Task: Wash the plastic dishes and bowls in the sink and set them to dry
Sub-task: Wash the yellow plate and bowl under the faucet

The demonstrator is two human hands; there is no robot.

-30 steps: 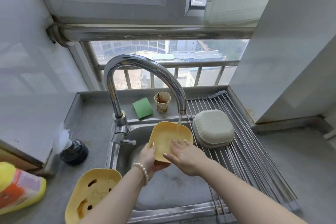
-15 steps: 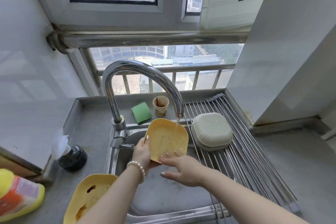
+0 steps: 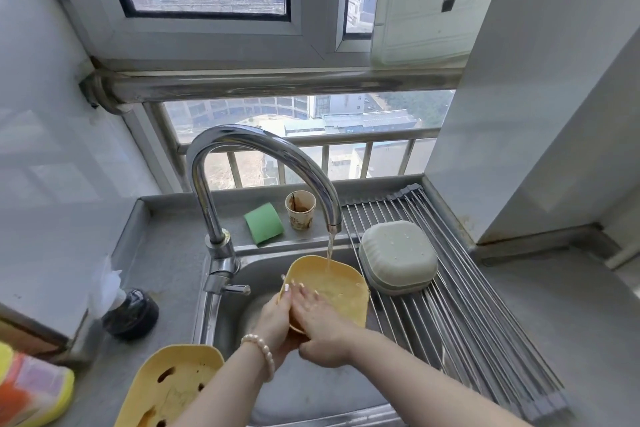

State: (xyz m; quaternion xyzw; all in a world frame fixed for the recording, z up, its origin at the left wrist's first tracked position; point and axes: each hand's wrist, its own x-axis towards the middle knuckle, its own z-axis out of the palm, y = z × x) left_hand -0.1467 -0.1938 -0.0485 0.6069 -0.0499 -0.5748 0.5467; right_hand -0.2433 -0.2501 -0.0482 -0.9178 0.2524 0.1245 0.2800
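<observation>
While water runs from the faucet [image 3: 263, 163] onto it, I hold a yellow dish [image 3: 337, 288] tilted over the sink [image 3: 249, 274], its hollow side facing me. My left hand [image 3: 277, 319] grips its rim at nine o'clock, fingers curled round the edge. My right hand [image 3: 320, 326] lies flat inside the dish with fingers straight, pressing against the wet inner surface, holding nothing itself. A bead bracelet [image 3: 261, 354] sits on my left wrist.

At two o'clock from the dish, a pale green bowl [image 3: 398, 256] rests upside down on the roll-up drying rack [image 3: 460, 305] that spans the right side of the sink. A second yellow dish [image 3: 169, 388], marked with dark brown smears, lies on the counter [image 3: 166, 253] at seven o'clock, its edge just beside my left forearm. Behind the faucet, at twelve o'clock, a green sponge [image 3: 264, 224] and a stained paper cup [image 3: 300, 210] stand near each other on the back ledge. At nine o'clock a dark round holder [image 3: 133, 312] sits on the counter, and a yellow and orange bottle [image 3: 31, 388] lies at the far left edge.
</observation>
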